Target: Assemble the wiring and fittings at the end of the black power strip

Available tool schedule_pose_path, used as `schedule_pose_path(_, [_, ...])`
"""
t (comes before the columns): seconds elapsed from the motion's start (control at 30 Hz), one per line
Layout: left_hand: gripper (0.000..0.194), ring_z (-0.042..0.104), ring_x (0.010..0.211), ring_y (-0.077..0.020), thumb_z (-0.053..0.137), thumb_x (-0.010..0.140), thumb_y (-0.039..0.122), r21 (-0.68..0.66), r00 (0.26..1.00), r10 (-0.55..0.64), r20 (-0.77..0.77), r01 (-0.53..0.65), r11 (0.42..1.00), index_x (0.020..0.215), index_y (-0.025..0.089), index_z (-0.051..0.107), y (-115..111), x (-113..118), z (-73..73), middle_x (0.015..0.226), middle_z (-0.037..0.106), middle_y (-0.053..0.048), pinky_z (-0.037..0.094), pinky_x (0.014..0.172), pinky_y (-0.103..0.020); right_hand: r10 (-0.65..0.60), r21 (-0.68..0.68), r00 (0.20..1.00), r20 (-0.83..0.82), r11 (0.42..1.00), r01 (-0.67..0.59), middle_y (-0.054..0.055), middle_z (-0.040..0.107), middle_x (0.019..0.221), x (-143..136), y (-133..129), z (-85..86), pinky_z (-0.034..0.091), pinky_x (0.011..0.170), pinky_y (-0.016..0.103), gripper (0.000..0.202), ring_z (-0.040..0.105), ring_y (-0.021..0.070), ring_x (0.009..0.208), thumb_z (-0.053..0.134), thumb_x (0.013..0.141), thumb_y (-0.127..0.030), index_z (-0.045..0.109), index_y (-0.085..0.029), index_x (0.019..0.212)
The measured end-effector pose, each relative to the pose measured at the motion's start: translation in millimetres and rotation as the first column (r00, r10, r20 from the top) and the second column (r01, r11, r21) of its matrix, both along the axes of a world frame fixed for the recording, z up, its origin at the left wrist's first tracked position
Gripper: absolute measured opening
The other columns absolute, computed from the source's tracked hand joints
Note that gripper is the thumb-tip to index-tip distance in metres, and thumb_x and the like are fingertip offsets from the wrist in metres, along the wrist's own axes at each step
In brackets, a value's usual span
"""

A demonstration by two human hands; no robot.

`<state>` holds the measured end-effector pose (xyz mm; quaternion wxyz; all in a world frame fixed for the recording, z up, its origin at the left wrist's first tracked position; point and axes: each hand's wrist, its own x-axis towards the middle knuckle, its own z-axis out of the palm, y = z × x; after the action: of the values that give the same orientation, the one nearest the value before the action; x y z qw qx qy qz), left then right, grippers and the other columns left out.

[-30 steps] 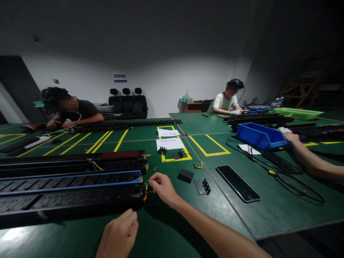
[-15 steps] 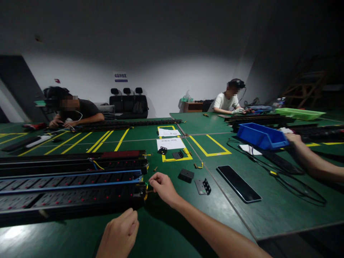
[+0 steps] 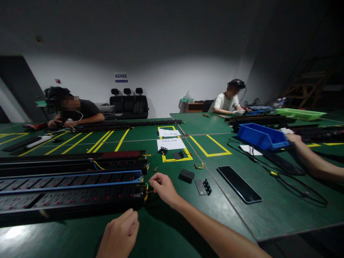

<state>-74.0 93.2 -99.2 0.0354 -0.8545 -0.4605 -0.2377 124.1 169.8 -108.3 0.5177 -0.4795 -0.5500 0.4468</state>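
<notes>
My right hand [image 3: 163,189] is closed in a pinch just off the right end of a long black power strip [image 3: 88,197] with blue edging and red dots. Beside its fingertips, a yellow-green wire [image 3: 146,191] sticks out of the strip's end; whether they touch it I cannot tell. Nearer to me, my left hand [image 3: 119,231] is curled into a fist in front of the strip, its palm hidden. To the right of my right hand lie a black block [image 3: 186,176] and a black angle bracket [image 3: 203,187] with holes. A small screw [image 3: 155,169] lies beyond my fingers.
A phone [image 3: 239,184], black cables [image 3: 292,188] and a blue bin [image 3: 262,137] occupy the right side. Another person's arm [image 3: 314,157] reaches in there. Papers [image 3: 170,143], more brackets [image 3: 178,154] and a short yellow wire [image 3: 199,166] lie ahead. Two co-workers sit across the table.
</notes>
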Motion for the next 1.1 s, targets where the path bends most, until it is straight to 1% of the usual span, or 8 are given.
schedule_pose_path(0.2, [0.028,0.039,0.045,-0.0072,0.036,0.085,0.011,0.069,1.0,-0.03,0.004,0.029,0.997,0.058,0.02,0.036,1.7,1.3,-0.2,0.056,0.042,0.005,0.025,0.05,-0.024,0.003,0.005,1.0,0.005,1.0,-0.003,-0.002,0.061,0.065,0.6,0.8,-1.8,0.041,0.051,0.021,0.008,0.056,0.0108,0.053,0.056,0.079,-0.019,0.064,-0.017,0.079])
schedule_pose_path(0.3, [0.028,0.039,0.045,-0.0073,0.036,0.085,0.01,0.084,0.999,-0.033,0.007,0.032,0.996,0.059,0.02,0.037,2.0,1.2,-1.5,0.057,0.042,0.005,0.025,0.05,-0.025,0.001,0.015,1.0,0.008,1.0,-0.001,-0.003,0.06,0.063,0.4,0.3,-0.8,0.04,0.05,0.02,0.008,0.055,0.0101,0.052,0.056,0.078,-0.018,0.064,-0.016,0.078])
schedule_pose_path(0.4, [0.028,0.039,0.045,-0.0074,0.036,0.084,0.01,0.079,0.999,-0.034,0.018,0.032,0.996,0.058,0.02,0.038,2.3,0.3,-3.6,0.056,0.042,0.005,0.025,0.05,-0.025,-0.007,0.014,1.0,0.011,1.0,0.007,-0.003,0.058,0.062,-0.2,-0.3,0.6,0.039,0.05,0.02,0.008,0.054,0.0097,0.052,0.055,0.078,-0.018,0.063,-0.016,0.078])
schedule_pose_path(0.6, [0.027,0.04,0.047,-0.0078,0.036,0.084,0.011,0.001,1.0,0.003,0.005,-0.003,1.0,0.058,0.019,0.038,2.5,-1.3,-6.6,0.057,0.043,0.004,0.025,0.051,-0.025,-0.007,-0.001,1.0,0.013,1.0,0.007,-0.004,0.057,0.06,-0.7,-0.3,1.0,0.038,0.05,0.02,0.007,0.053,0.01,0.052,0.056,0.079,-0.019,0.063,-0.017,0.078])
schedule_pose_path(0.83, [0.028,0.04,0.046,-0.0074,0.035,0.086,0.012,0.052,1.0,-0.009,-0.015,0.009,0.999,0.059,0.02,0.038,2.0,-0.9,-6.2,0.057,0.041,0.005,0.026,0.051,-0.025,-0.003,0.01,1.0,0.012,1.0,0.003,-0.003,0.058,0.062,-0.1,0.5,-1.1,0.039,0.049,0.021,0.008,0.054,0.0104,0.051,0.056,0.079,-0.019,0.063,-0.017,0.079])
schedule_pose_path(1.1, [0.028,0.039,0.046,-0.0076,0.035,0.085,0.011,0.06,0.999,-0.007,-0.031,0.008,0.998,0.059,0.02,0.037,2.5,-1.1,-7.2,0.056,0.042,0.005,0.025,0.051,-0.026,-0.007,0.012,1.0,0.008,1.0,0.007,-0.002,0.059,0.063,0.0,0.4,-1.0,0.039,0.05,0.021,0.008,0.054,0.0109,0.051,0.056,0.079,-0.019,0.064,-0.016,0.079])
